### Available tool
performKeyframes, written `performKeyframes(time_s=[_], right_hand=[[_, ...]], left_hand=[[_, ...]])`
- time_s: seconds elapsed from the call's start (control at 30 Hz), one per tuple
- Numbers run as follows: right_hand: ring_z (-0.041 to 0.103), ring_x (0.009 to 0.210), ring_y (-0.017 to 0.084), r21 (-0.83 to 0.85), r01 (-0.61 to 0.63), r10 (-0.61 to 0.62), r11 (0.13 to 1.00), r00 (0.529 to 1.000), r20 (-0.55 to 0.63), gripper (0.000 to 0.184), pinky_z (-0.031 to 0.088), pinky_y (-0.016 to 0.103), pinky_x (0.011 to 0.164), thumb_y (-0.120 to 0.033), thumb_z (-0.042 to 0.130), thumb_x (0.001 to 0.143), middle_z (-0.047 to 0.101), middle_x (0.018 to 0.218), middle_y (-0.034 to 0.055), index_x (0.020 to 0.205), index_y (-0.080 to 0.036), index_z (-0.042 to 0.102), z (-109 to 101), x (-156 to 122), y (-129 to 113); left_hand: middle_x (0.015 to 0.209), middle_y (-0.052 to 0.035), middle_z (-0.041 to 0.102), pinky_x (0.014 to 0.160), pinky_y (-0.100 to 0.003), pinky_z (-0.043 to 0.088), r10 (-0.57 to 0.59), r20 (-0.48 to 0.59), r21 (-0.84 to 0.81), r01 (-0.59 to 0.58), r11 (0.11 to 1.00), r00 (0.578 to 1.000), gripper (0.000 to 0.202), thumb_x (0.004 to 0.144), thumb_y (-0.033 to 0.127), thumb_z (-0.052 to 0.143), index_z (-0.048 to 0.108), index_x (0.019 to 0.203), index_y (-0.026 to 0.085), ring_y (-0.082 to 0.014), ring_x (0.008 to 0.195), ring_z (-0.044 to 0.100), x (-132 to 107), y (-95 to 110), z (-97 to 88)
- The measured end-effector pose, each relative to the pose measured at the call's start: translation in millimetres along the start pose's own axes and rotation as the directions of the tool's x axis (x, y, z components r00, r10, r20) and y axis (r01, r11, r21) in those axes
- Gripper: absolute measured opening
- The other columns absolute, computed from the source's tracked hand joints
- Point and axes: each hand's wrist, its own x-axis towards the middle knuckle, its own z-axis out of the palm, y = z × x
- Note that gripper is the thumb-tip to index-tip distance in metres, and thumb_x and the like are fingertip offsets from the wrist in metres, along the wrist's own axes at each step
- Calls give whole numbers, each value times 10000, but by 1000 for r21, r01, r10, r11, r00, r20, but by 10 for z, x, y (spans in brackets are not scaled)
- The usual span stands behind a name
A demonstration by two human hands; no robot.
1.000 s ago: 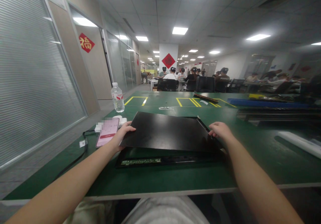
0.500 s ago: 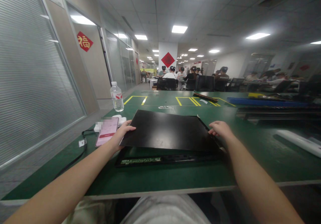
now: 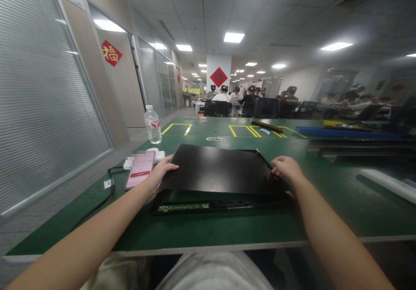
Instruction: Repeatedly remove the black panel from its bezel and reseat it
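A flat black screen panel [image 3: 217, 168] lies slightly askew over a black frame [image 3: 247, 206], its near edge raised a little. Along the frame's near side shows a strip of green circuit board [image 3: 183, 207]. My left hand [image 3: 164, 171] grips the panel's left edge, thumb on top and fingers underneath. At the right side, my right hand [image 3: 286, 168] is closed with its fingertips on the frame's edge, close beside the panel. The panel covers most of the frame's inside.
Left of the panel are a phone [image 3: 140, 171], white plugs, a black cable [image 3: 100, 205] and a water bottle [image 3: 152, 125]. On the right of the green table [image 3: 208, 233] lie a white bar [image 3: 388, 186], dark strips and a blue strip [image 3: 351, 132]. People sit farther back.
The view has shifted very slightly. Both hands keep the same hold, and the panel and frame stay in nearly the same position.
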Motion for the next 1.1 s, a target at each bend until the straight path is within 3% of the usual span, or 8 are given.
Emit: performKeyframes(time_s=[0.37, 0.93, 1.1], right_hand=[[652, 537, 155, -95, 52, -52, 994, 999, 6, 204, 453, 222, 497, -303, 585, 813, 725, 666, 54, 924, -175, 699, 11, 32, 29], [656, 548, 158, -66, 39, -38, 997, 999, 14, 180, 465, 229, 501, -273, 590, 802, 728, 681, 59, 906, -173, 696, -12, -18, -2], [654, 543, 157, -64, 36, -35, 997, 999, 13, 186, 468, 228, 493, -272, 593, 804, 733, 694, 68, 914, -168, 700, -11, -19, -3]], left_hand=[[722, -37, 740, 564, -312, 534, -3, 13, 22, 3, 1000, 1000, 582, 538, 121, 744, 630, 1108, 161, -248, 613, 709, 77, -74, -69], [728, -33, 743, 583, -356, 564, -7, -39, 59, 10, 998, 999, 535, 577, 116, 739, 620, 1094, 187, -260, 609, 718, 118, -122, -115], [736, -47, 750, 582, -320, 556, 10, 14, 15, -10, 1000, 1000, 455, 601, 107, 713, 668, 1050, 162, -240, 610, 716, 95, -81, -58]])
